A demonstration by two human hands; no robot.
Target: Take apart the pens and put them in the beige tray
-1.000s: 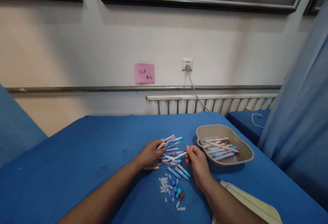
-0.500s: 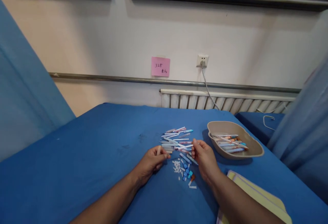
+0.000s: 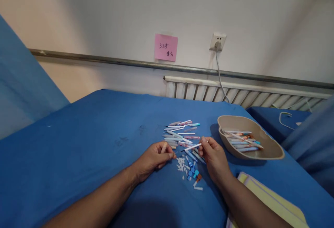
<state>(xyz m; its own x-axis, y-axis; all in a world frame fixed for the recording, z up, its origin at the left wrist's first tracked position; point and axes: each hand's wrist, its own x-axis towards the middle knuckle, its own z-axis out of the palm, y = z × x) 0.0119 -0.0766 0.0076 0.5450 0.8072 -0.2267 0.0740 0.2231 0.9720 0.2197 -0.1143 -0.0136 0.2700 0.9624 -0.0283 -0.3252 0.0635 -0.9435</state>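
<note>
My left hand point(image 3: 156, 158) is closed round a pale beige pen barrel point(image 3: 164, 148), whose lower part the fingers hide. Between the thumb and fingers of my right hand point(image 3: 212, 155) is a white pen refill point(image 3: 192, 147), its dark thin tip pointing left toward my left hand. A small gap shows between that tip and the left fingers. Behind both hands lie several pen barrels and refills point(image 3: 177, 134) in a loose pile. In front of them, small white pen parts point(image 3: 181, 164) are heaped beside blue, teal and brown pieces point(image 3: 192, 172).
A tan basin point(image 3: 271, 151) with several pens point(image 3: 242, 141) in it stands to the right. Folded yellow cloth point(image 3: 271, 200) lies under my right forearm. Beyond the blue-covered table point(image 3: 104, 127) are a radiator point(image 3: 198, 90), a metal rail point(image 3: 117, 60) and a plugged-in cable point(image 3: 219, 78).
The view has tilted down and come closer. The refill tip, formerly over the pile, now shows against the blue cloth near my left fingers. Both hands keep their grip.
</note>
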